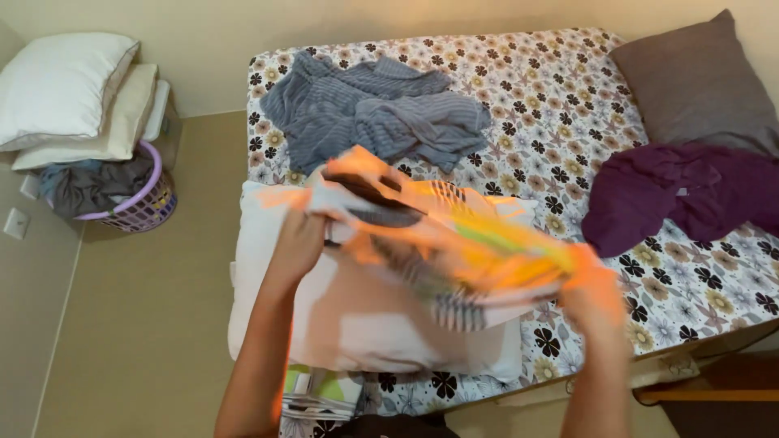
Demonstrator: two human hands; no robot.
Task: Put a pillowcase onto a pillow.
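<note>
Filling most of my view is a bed dressed in a cream sheet printed with dark and tan flowers; tan flooring is running along its left side. I am holding an orange, white and yellow striped cloth stretched in the air between both hands, above a white pillow that is lying at the near edge of the bed; the cloth is blurring with motion, so its exact kind is not readable. My left hand is gripping the cloth's left end, fingers curled and closed on the fabric. My right hand is gripping the right end; it is blurring heavily and tinted orange by the cloth, so I cannot tell how its fingers are standing beyond being closed on the fabric.

A grey ribbed blanket is lying crumpled at the far side of the bed; a purple garment is lying bunched at the right, just below a mauve pillow. On the floor at the left, a lilac laundry basket is holding dark clothing; stacked pillows are resting against it.
</note>
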